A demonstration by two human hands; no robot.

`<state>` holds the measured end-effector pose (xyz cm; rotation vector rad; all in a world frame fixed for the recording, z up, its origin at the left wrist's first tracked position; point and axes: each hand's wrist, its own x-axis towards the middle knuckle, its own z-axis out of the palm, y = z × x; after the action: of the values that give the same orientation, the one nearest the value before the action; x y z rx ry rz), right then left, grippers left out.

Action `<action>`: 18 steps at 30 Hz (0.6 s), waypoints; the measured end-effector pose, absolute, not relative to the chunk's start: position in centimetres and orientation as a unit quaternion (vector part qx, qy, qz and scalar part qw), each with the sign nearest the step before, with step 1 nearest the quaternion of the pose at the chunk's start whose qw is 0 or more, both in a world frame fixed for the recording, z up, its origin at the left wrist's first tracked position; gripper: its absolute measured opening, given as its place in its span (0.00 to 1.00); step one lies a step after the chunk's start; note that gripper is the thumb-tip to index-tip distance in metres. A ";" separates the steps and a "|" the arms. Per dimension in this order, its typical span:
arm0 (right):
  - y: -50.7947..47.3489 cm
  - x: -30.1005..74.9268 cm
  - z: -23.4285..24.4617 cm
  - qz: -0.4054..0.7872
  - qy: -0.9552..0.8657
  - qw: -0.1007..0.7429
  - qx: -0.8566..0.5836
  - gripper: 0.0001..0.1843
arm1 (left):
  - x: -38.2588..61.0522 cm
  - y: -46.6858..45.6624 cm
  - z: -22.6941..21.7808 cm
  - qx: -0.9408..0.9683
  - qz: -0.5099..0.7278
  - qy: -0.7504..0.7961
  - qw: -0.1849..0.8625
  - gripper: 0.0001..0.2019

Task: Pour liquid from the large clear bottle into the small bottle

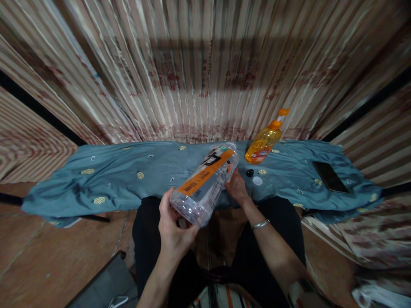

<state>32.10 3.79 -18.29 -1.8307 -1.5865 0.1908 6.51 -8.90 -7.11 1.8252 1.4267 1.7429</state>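
My left hand (173, 229) grips the base of a clear plastic bottle (205, 184) with an orange and grey label, held tilted with its neck pointing away from me. My right hand (236, 185) is closed at the bottle's neck, its fingertips hidden behind the bottle. A silver bracelet sits on my right wrist. Just right of that hand, a small black cap (249, 173) and a white cap (257, 181) lie on the blue cloth (128, 175).
An orange pump bottle of liquid (265, 143) stands tilted on the cloth behind the caps. A black phone (330, 176) lies at the cloth's right end. Striped curtains hang all around. My dark-trousered knees are below; a dark case sits at the lower left.
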 end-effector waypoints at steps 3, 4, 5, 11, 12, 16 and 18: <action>3.7 31.7 -17.9 0.078 -0.594 0.322 -0.733 0.36 | 6.6 -9.0 -7.1 0.625 0.597 0.489 0.117 0.46; 3.7 31.6 -17.8 0.081 -0.590 0.314 -0.740 0.36 | 6.6 -9.0 -7.1 0.625 0.597 0.489 0.116 0.46; 3.7 31.5 -17.7 0.083 -0.587 0.309 -0.743 0.36 | 6.6 -9.0 -7.1 0.625 0.597 0.490 0.115 0.46; 3.6 31.3 -17.4 0.083 -0.586 0.324 -0.738 0.37 | 6.7 -9.1 -7.1 0.624 0.595 0.492 0.120 0.48; 3.6 31.3 -17.3 0.083 -0.586 0.324 -0.738 0.36 | 6.7 -9.1 -7.1 0.624 0.596 0.492 0.119 0.48; 3.5 31.3 -17.3 0.086 -0.585 0.319 -0.740 0.35 | 6.6 -9.2 -7.0 0.626 0.596 0.490 0.119 0.47; 3.5 31.4 -17.3 0.085 -0.587 0.318 -0.740 0.35 | 6.6 -9.2 -7.0 0.627 0.591 0.494 0.116 0.48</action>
<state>31.41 3.46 -17.28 -1.9470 -1.5443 0.2242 6.56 -9.18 -6.98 1.8367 1.4462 1.7313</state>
